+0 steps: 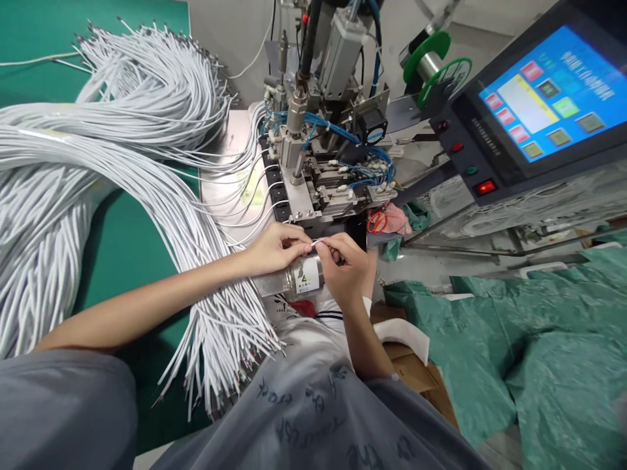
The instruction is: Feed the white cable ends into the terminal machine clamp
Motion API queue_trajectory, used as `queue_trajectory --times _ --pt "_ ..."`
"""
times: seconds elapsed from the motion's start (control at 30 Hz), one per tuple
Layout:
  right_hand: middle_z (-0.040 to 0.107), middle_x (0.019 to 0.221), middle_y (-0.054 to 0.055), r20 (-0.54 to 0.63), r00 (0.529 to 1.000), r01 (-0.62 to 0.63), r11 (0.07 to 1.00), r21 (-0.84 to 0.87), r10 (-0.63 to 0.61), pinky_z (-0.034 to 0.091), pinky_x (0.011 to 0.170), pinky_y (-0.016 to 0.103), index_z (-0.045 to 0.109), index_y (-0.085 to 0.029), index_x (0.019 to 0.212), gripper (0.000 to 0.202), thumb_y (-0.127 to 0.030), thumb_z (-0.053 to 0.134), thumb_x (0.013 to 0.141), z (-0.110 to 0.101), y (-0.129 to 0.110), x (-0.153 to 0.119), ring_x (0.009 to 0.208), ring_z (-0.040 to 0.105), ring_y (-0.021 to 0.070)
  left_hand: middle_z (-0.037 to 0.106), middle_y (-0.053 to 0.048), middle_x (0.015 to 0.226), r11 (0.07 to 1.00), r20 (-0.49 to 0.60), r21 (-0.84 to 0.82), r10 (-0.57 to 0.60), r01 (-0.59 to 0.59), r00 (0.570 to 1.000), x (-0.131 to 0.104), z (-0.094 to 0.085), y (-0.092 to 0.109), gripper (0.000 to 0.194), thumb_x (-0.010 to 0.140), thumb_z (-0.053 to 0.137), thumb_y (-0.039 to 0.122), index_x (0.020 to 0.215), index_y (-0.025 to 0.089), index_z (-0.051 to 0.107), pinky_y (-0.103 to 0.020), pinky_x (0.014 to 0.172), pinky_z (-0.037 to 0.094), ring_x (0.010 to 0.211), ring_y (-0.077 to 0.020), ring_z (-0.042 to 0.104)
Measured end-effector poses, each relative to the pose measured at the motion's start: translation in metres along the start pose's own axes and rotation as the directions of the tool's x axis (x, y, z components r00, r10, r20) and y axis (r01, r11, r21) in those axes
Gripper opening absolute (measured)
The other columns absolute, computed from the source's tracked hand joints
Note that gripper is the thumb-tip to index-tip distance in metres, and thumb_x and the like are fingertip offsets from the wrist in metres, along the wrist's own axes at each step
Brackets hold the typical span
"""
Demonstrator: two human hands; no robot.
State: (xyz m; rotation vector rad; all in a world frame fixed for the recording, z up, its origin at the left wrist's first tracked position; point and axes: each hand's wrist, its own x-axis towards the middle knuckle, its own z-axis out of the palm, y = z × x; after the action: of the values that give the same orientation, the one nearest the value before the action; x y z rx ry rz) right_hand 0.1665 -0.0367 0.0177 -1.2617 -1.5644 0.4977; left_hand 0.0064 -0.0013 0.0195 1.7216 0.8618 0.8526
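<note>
My left hand (pixel 280 248) and my right hand (pixel 345 261) meet in front of the machine, each pinching the end part of one thin white cable (pixel 317 241). Its tip between my fingers is too small to make out. Just beyond stands the wire-processing machine (pixel 298 176), with several white cables lying in its black slots. Below my hands is a clear container (pixel 307 275) with a white label. A big bundle of white cables (pixel 196 222) runs under my left forearm, loose ends fanning out toward my lap.
More white cable bundles (pixel 151 91) lie on the green table (pixel 29 39) to the left. A control screen (pixel 553 98) hangs at the upper right, near a green wire spool (pixel 431 65). Red-handled scissors (pixel 377 222) sit right of the machine. Green sheeting (pixel 563 365) covers the lower right.
</note>
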Motion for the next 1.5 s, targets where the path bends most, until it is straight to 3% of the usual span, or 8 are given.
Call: queue_trajectory --times 0.13,0.3,0.6,0.9,1.17,1.27,1.43,1.5 --pt "0.057 0.062 -0.001 0.001 1.000 0.005 0.998 0.055 -0.005 0.039 0.048 0.024 0.068 -0.018 0.071 0.010 -0.019 0.061 0.078 0.000 0.001 -0.002 0.052 0.047 0.0090 0.060 -0.002 0.064 0.989 -0.018 0.084 0.127 -0.125 0.992 0.000 -0.001 -0.002 0.020 0.083 0.058 0.027 0.076 0.011 0.070 -0.019 0.051 0.038 0.057 -0.0079 0.050" --pt "0.059 0.062 0.000 -0.158 0.987 0.025 0.985 0.173 0.003 0.039 0.046 0.025 0.068 -0.020 0.070 0.010 -0.022 0.062 0.077 0.015 0.002 -0.013 0.054 0.051 0.0108 0.065 -0.004 0.065 0.968 -0.055 0.046 0.250 -0.248 0.967 -0.002 -0.002 -0.003 0.019 0.081 0.062 0.028 0.073 0.013 0.071 -0.021 0.055 0.044 0.059 -0.0097 0.056" --pt "0.064 0.065 0.001 -0.284 0.932 0.249 0.967 0.054 -0.225 0.044 0.046 0.025 0.070 -0.024 0.074 0.006 -0.020 0.066 0.076 0.018 0.010 -0.023 0.053 0.056 0.0118 0.068 -0.007 0.072 0.892 -0.033 0.060 0.450 -0.447 0.893 -0.005 -0.001 -0.004 0.014 0.083 0.060 0.021 0.080 0.015 0.071 -0.021 0.059 0.049 0.064 -0.0107 0.062" --pt "0.064 0.066 0.001 -0.136 0.967 0.233 0.964 0.126 -0.216 0.046 0.052 0.028 0.070 -0.023 0.072 0.009 -0.021 0.064 0.078 0.006 0.011 -0.009 0.057 0.057 0.0130 0.062 -0.006 0.066 0.954 0.109 -0.015 0.300 -0.301 0.948 -0.002 -0.003 0.000 0.033 0.091 0.044 0.033 0.077 0.013 0.066 -0.021 0.059 0.047 0.061 -0.0113 0.057" --pt "0.060 0.066 0.001 0.222 0.975 -0.079 0.952 0.296 0.012 0.042 0.053 0.026 0.067 -0.019 0.067 0.012 -0.021 0.064 0.077 -0.014 0.003 0.006 0.060 0.054 0.0119 0.053 0.001 0.056 0.985 0.212 -0.101 0.157 -0.139 0.964 -0.004 -0.003 -0.001 0.037 0.093 0.039 0.037 0.075 0.011 0.059 -0.018 0.053 0.044 0.051 -0.0077 0.052" --pt "0.059 0.066 0.001 0.214 0.974 -0.131 0.953 0.272 0.073 0.040 0.051 0.025 0.066 -0.018 0.065 0.013 -0.023 0.064 0.077 -0.014 0.000 0.005 0.059 0.053 0.0111 0.054 0.001 0.056 0.985 0.176 -0.075 0.165 -0.154 0.970 -0.004 -0.001 -0.003 0.035 0.093 0.039 0.034 0.082 0.011 0.063 -0.018 0.053 0.044 0.051 -0.0078 0.052" --pt "0.057 0.065 0.000 0.114 0.991 -0.099 0.959 0.267 0.070 0.039 0.054 0.026 0.065 -0.018 0.067 0.011 -0.021 0.063 0.077 -0.008 0.003 0.000 0.060 0.050 0.0115 0.063 -0.005 0.072 0.961 -0.024 0.025 0.276 -0.275 0.961 -0.003 0.000 -0.003 0.020 0.084 0.059 0.029 0.081 0.012 0.069 -0.021 0.058 0.045 0.063 -0.0102 0.057" --pt "0.057 0.066 0.000 0.124 0.990 -0.095 0.951 0.295 0.060 0.039 0.055 0.026 0.065 -0.018 0.067 0.010 -0.020 0.063 0.077 -0.006 0.004 -0.001 0.061 0.051 0.0117 0.061 -0.004 0.066 0.967 -0.009 -0.014 0.253 -0.253 0.967 -0.003 -0.001 -0.002 0.020 0.084 0.058 0.027 0.078 0.011 0.069 -0.021 0.056 0.044 0.059 -0.0091 0.055"
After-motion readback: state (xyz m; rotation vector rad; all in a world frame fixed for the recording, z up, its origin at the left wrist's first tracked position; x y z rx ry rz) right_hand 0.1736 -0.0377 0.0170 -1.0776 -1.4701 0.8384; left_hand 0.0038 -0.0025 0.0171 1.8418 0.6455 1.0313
